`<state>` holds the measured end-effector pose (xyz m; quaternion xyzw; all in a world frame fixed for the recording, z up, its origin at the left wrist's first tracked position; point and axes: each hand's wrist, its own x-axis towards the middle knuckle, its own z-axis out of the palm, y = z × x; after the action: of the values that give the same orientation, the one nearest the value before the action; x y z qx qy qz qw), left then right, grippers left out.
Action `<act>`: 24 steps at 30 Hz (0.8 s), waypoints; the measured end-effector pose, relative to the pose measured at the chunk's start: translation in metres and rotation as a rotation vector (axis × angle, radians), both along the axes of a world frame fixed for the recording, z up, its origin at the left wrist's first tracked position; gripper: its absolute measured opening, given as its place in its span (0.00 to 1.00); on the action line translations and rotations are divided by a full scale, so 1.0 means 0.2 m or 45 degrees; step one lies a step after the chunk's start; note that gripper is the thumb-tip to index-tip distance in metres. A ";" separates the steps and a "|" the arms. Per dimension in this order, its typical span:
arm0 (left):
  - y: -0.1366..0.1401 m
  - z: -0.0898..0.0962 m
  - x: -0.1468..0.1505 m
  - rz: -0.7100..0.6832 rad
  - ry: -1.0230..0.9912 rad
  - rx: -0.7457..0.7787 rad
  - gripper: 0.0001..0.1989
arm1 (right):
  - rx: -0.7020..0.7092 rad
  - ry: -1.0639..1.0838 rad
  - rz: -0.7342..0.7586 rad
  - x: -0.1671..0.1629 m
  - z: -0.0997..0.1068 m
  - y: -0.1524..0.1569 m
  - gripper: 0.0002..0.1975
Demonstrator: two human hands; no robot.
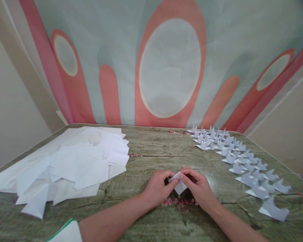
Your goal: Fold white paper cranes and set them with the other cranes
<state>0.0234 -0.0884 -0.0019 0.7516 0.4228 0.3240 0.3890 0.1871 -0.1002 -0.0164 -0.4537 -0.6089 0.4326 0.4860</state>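
Note:
Between my two hands, above the near middle of the table, is a small piece of folded white paper (181,189), its lower corner pointing down towards me. My left hand (159,185) pinches its left side between thumb and fingers. On the other side, my right hand (195,184) grips the upper right edge, thumb pressed on the near face. The fingertips behind the paper are partly hidden. Off to the right stand several folded paper birds (252,178) in slanting rows, the closest paper bird (274,210) being the largest in view.
A broad, loose pile of white paper sheets (83,161) covers the left of the wood-patterned table (156,144). One folded sheet (37,201) lies at the pile's near edge. Behind the table hangs a printed backdrop (126,50) with orange and grey-green shapes.

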 end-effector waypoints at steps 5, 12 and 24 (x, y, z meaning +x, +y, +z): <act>0.00 0.00 0.00 -0.002 0.047 0.011 0.11 | -0.057 0.009 0.012 0.00 0.00 0.00 0.10; 0.01 -0.01 0.01 -0.014 0.088 0.056 0.11 | 0.023 -0.020 0.013 0.00 0.01 0.01 0.10; 0.02 -0.03 0.01 -0.039 0.166 0.110 0.19 | 0.088 -0.066 0.016 -0.02 0.03 0.00 0.10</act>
<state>0.0255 -0.0834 -0.0076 0.7936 0.4211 0.2863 0.3330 0.1840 -0.0995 -0.0102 -0.4440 -0.6386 0.4026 0.4827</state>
